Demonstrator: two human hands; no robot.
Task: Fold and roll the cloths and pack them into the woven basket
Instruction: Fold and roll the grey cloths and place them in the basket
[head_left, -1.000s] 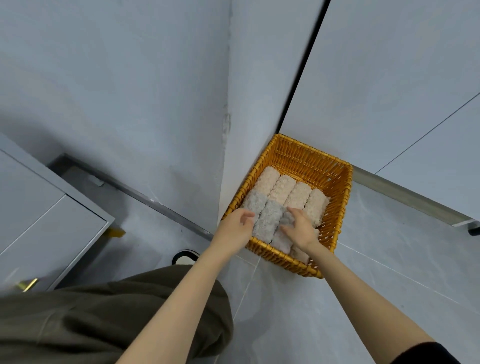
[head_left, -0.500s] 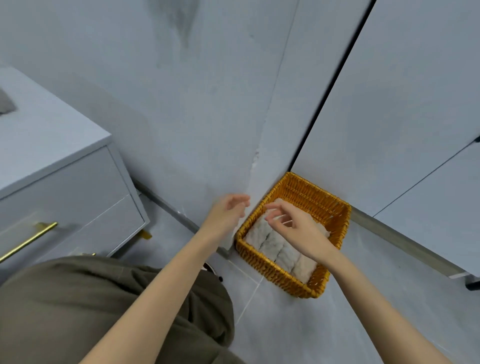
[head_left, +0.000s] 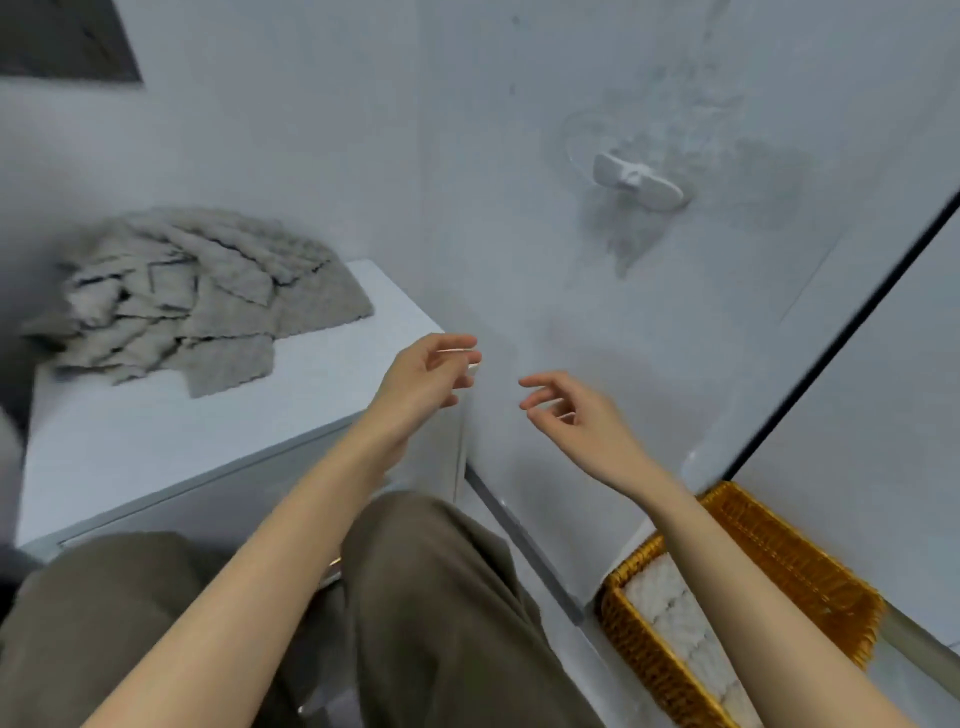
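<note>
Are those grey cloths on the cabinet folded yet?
No. The grey cloths lie in a loose, overlapping heap on the white cabinet, none rolled.

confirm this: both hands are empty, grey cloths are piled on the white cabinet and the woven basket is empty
No. The head view shows rolled cloths inside the woven basket, so it is not empty. The left hand and right hand are empty, and grey cloths are piled on the white cabinet.

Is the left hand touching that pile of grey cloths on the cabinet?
Apart. The head view shows bare cabinet top between the left hand and the pile of grey cloths.
</note>
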